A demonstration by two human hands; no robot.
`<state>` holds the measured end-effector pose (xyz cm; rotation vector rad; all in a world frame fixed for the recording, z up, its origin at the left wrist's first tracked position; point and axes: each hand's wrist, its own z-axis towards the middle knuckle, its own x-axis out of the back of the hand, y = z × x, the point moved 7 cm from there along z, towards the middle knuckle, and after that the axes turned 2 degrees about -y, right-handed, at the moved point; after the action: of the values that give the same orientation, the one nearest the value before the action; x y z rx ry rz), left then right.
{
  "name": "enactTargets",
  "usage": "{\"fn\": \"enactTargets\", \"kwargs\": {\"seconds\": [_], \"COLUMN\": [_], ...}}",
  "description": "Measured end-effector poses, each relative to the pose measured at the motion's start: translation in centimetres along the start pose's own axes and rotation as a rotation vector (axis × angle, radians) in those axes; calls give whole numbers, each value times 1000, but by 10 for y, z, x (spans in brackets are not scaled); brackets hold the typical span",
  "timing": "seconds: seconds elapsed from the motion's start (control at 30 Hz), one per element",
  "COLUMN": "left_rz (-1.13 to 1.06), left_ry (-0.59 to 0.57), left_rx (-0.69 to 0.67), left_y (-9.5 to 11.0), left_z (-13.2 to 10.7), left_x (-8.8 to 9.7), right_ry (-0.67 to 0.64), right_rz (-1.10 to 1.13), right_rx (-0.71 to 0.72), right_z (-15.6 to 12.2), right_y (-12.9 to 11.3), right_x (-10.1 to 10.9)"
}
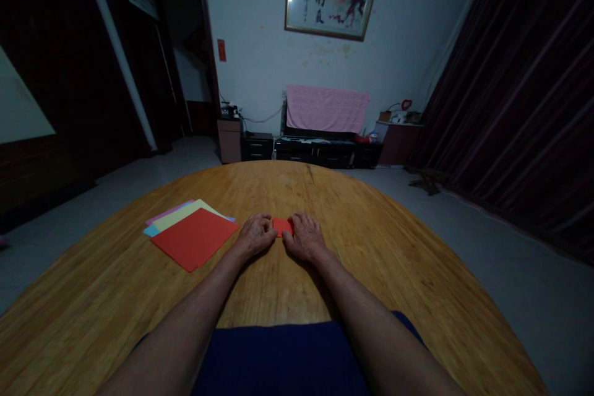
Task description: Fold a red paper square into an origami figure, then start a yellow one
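A small folded piece of red paper (pixel 281 225) lies on the round wooden table (pixel 325 278), straight ahead of me. My left hand (pixel 256 234) pinches its left edge with curled fingers. My right hand (pixel 304 237) presses on its right edge, fingers bent down onto it. Both hands rest on the tabletop, knuckles almost touching. Most of the paper is hidden between them.
A stack of coloured paper sheets (pixel 195 236), red on top with yellow, blue and purple beneath, lies to the left of my hands. Beyond the table stand a low dark cabinet with a pink cloth (pixel 327 109) and dark curtains (pixel 524 93) on the right.
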<state>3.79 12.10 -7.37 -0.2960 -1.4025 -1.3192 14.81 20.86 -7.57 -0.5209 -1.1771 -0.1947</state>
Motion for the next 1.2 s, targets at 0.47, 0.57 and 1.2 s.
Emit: {"fn": "enactTargets", "kwargs": {"seconds": [0.47,0.57,1.2], "left_rz": [100,109,158], "left_ry": [-21,-17,-49], "left_rx": [-100,-132,-102], "left_y": [2,6,5], "left_z": [-2,-1,0], "left_x": [-8,-8,-12], "right_ry": [24,28,-194], "right_rz": [-10,-15,33], "right_rx": [11,19,-42], "right_z": [0,-1,3], "right_y": [-1,-2,24], "right_x": [2,1,8]}}
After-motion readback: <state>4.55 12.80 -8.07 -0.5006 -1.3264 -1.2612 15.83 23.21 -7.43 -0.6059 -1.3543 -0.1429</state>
